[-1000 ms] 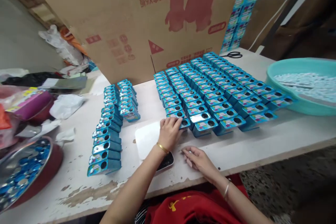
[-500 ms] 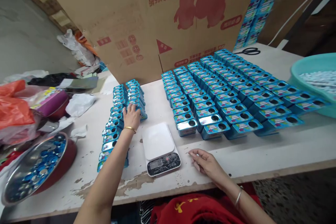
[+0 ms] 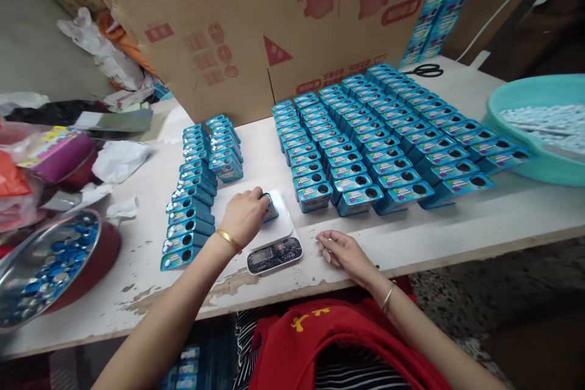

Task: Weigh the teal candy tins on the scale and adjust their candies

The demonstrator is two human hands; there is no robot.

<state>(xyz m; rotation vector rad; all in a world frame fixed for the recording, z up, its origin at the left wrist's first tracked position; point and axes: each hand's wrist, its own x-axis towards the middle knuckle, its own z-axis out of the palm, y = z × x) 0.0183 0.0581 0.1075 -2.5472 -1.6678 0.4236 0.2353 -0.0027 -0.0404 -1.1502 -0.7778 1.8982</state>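
My left hand (image 3: pixel 244 213), with a gold bangle at the wrist, is closed on a small blue tin (image 3: pixel 270 212) over the white weighing plate of a kitchen scale (image 3: pixel 280 219). The hand hides most of that tin. Whether the tin rests on the plate I cannot tell. My right hand (image 3: pixel 345 251) lies at the table to the right of the scale, its fingers curled together; what they hold, if anything, is hidden. Left of the scale stand two rows of blue tins (image 3: pixel 187 213) with round dark holes in their tops, some with white pieces at one end.
Several rows of similar tins (image 3: pixel 365 146) fill the table's right half. A turquoise basin (image 3: pixel 496 116) of white tablets stands far right, a metal bowl (image 3: pixel 103 256) of blue caps at left. Scissors (image 3: pixel 427 70) lie at the back, before a big cardboard box (image 3: pixel 183 6).
My left hand has moved from the left rows to the scale, bringing a blue tin with it. My right hand stays beside the scale. The head view has shifted a little downward.
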